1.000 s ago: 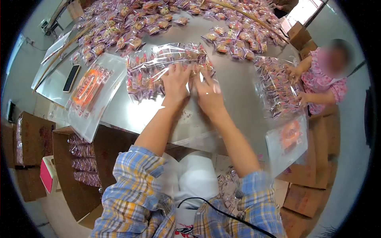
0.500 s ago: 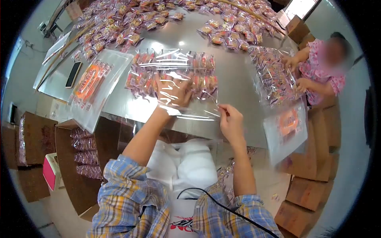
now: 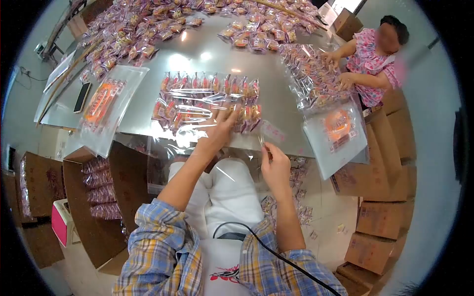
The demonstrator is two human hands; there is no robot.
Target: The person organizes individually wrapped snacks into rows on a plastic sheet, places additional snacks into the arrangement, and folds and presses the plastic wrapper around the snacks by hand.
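In the middle of the metal table lies a large clear plastic bag point(image 3: 190, 132) holding two rows of small wrapped cakes point(image 3: 170, 109). Glare streaks cross its film. My left hand point(image 3: 216, 133) rests with fingers stretched out at the near row, and the film seems to lie over the fingers. At the bag's near right corner, my right hand point(image 3: 275, 166) pinches the plastic edge between thumb and forefinger. The loose near end of the bag hangs over the table edge above my lap.
Loose wrapped cakes point(image 3: 133, 29) are heaped at the back. Printed bags point(image 3: 101, 106) and a phone point(image 3: 82, 97) lie left, another bag stack point(image 3: 323, 143) right. A co-worker point(image 3: 370, 64) handles a filled bag point(image 3: 303, 74). Cardboard boxes point(image 3: 377, 219) stand on both sides.
My left hand's fingers have spread and lie nearer the right of the bag. My right hand, keeping its pinch, has come lower and slightly left. The view has shifted.
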